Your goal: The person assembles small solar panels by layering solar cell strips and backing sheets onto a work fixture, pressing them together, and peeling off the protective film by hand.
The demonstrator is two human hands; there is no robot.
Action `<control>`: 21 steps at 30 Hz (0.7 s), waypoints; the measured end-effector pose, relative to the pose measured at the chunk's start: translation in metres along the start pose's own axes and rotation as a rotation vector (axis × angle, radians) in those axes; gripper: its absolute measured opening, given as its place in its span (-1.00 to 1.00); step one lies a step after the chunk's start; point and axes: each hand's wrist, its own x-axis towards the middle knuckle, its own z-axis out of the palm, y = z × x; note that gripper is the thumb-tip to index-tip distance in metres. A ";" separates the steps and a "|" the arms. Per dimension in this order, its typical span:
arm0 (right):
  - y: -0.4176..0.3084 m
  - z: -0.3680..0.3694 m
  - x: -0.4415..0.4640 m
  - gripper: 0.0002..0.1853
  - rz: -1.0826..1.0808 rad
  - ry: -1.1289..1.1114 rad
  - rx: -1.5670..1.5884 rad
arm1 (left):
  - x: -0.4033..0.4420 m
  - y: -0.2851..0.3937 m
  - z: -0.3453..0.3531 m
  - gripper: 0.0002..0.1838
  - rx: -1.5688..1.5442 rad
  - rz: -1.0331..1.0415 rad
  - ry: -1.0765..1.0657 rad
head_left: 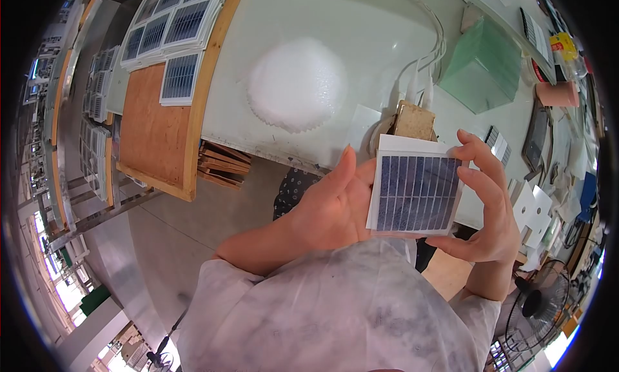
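Observation:
A small solar panel [419, 195] with dark blue cells, thin pale lines and a white border is held up in front of my chest. My left hand [335, 207] supports it from the left, palm up, with the thumb raised clear of it and the other fingers hidden behind it. The fingers of my right hand [490, 211] curl around the right edge, with the thumb near the lower right corner. White edging sticks out at the top and left, but whether a second sheet lies underneath I cannot tell.
On the pale table [225, 107] are a round white mound [296, 85], a worn box [414, 120] with cables, and a green translucent block [483, 66]. More solar panels [179, 78] lie on a wooden board [155, 127] at left. A fan [535, 301] stands at lower right.

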 end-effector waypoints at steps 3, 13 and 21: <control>0.001 0.000 -0.001 -0.08 -0.002 -0.003 -0.002 | -0.001 0.000 -0.002 -0.17 0.007 -0.004 0.002; 0.001 0.000 -0.002 -0.09 0.013 0.005 0.006 | -0.002 0.000 -0.003 -0.17 -0.011 -0.006 -0.023; 0.000 -0.004 -0.001 -0.15 0.010 -0.022 -0.016 | -0.001 -0.001 -0.003 -0.17 0.020 -0.018 -0.042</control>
